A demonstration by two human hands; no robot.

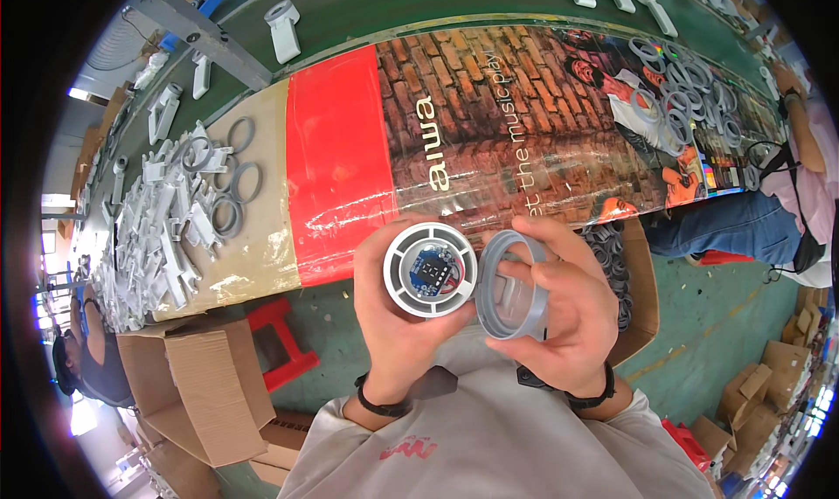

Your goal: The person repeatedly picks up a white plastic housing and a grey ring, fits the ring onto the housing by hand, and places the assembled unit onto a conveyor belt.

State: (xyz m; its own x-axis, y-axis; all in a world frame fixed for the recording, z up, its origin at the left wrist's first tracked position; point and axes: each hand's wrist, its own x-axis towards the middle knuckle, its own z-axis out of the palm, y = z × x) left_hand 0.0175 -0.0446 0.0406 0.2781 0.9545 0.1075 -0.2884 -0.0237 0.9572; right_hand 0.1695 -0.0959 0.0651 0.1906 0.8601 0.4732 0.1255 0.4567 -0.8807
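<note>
Here, your left hand point(395, 342) grips a white housing point(430, 227), your right hand point(578, 315) a grey ring point(487, 291): likely light, stiff plastic; hold outer walls, off the fragile-looking board point(428, 273).

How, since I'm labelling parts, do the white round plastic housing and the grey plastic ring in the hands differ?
The white round plastic housing contains a blue circuit board; the grey plastic ring shows none. The housing faces the camera nearly square-on; the ring is turned, showing its wall. The left hand holds the housing, the right hand the ring. Both have circular rims.
</note>
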